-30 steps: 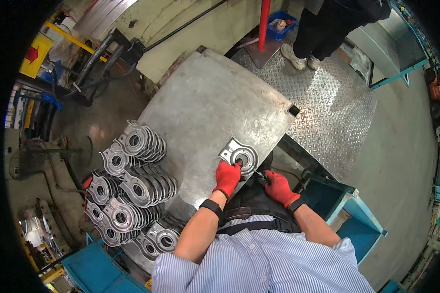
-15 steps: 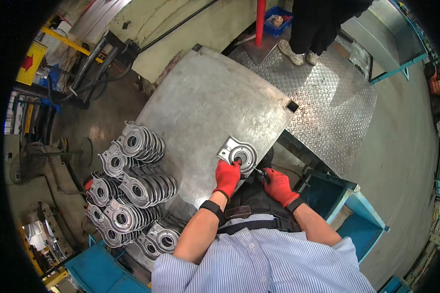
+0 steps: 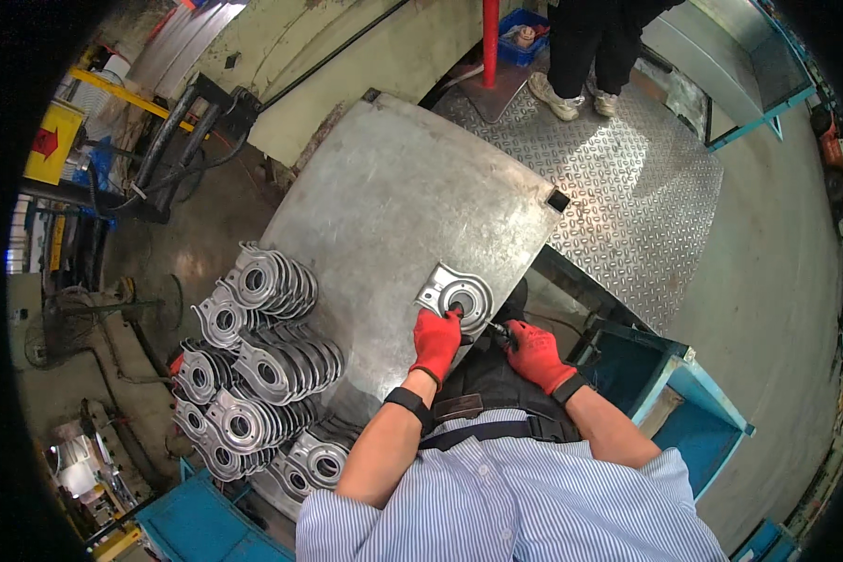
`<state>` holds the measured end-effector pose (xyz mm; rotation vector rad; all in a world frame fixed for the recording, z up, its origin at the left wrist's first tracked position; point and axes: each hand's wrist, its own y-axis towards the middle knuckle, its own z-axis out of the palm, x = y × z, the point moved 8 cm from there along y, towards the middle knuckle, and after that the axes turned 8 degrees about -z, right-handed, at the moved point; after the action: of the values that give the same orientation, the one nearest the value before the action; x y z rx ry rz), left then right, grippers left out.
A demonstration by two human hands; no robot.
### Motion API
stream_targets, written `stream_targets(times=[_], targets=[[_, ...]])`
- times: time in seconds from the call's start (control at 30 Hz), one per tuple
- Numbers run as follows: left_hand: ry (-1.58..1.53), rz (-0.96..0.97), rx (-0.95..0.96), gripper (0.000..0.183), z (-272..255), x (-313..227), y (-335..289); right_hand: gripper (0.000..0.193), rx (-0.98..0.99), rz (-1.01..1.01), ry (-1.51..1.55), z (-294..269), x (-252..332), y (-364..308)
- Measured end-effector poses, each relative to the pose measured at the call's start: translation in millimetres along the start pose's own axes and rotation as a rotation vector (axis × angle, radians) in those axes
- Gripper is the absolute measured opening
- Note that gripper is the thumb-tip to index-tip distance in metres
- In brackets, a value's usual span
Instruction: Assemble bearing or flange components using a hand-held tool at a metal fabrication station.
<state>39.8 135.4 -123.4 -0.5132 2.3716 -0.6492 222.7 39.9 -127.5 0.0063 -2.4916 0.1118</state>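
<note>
A stamped metal bracket (image 3: 450, 280) with a round ringed opening lies at the near right edge of the metal table (image 3: 403, 187). My left hand (image 3: 436, 345), in a red glove, is closed on its near side, with fingers at the opening. Just right of the bracket, my right hand (image 3: 538, 360), also red-gloved, is closed around a small slim hand tool (image 3: 498, 328). The tool's thin tip points at the bracket's lower right rim; whether it touches cannot be made out. My right fingers partly hide the tool, so its exact kind is unclear.
Several nested stacks of similar brackets (image 3: 276, 363) cover the table's left side. Right of me stands a blue metal bin (image 3: 693, 403). A person in dark trousers (image 3: 585, 47) stands on the tread-plate platform (image 3: 618, 187) beyond, near a red post (image 3: 490, 42).
The view has shifted slightly. The other person's feet have moved a little. Both my hands keep nearly the same place at the bracket, with the same grips.
</note>
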Motion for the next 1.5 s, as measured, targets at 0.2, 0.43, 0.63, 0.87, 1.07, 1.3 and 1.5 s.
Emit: stream_targets(times=[0.2, 0.43, 0.63, 0.87, 1.07, 1.3, 1.5], targets=[[-0.154, 0.119, 0.042, 0.035, 9.8, 13.6, 10.8, 0.042, 0.091, 0.011, 0.019, 9.5, 0.9, -1.5], [-0.163, 0.189, -0.019, 0.028, -20.0, 7.1, -11.6, 0.037, -0.189, 0.120, 0.147, -16.2, -20.7, 2.5], [-0.052, 0.079, -0.167, 0.032, -109.8, 10.1, -19.0, 0.041, -0.204, 0.141, 0.164, -13.0, -47.2, -3.9], [0.105, 0.124, -0.599, 0.033, -305.4, -7.6, -8.9, 0.044, -0.184, 0.083, 0.124, -5.3, -75.7, -1.2], [0.351, 0.068, -0.675, 0.035, -374.8, 30.7, 48.8, 0.037, -0.233, 0.061, 0.189, -20.7, -66.7, 2.5], [0.559, 0.014, -0.506, 0.039, -363.5, 31.3, 93.4, 0.040, -0.225, 0.227, 0.144, -9.6, -98.0, -14.0], [0.489, -0.032, -0.528, 0.039, -370.6, 47.4, 86.0, 0.038, -0.172, 0.222, 0.123, -26.1, -68.7, 0.1]])
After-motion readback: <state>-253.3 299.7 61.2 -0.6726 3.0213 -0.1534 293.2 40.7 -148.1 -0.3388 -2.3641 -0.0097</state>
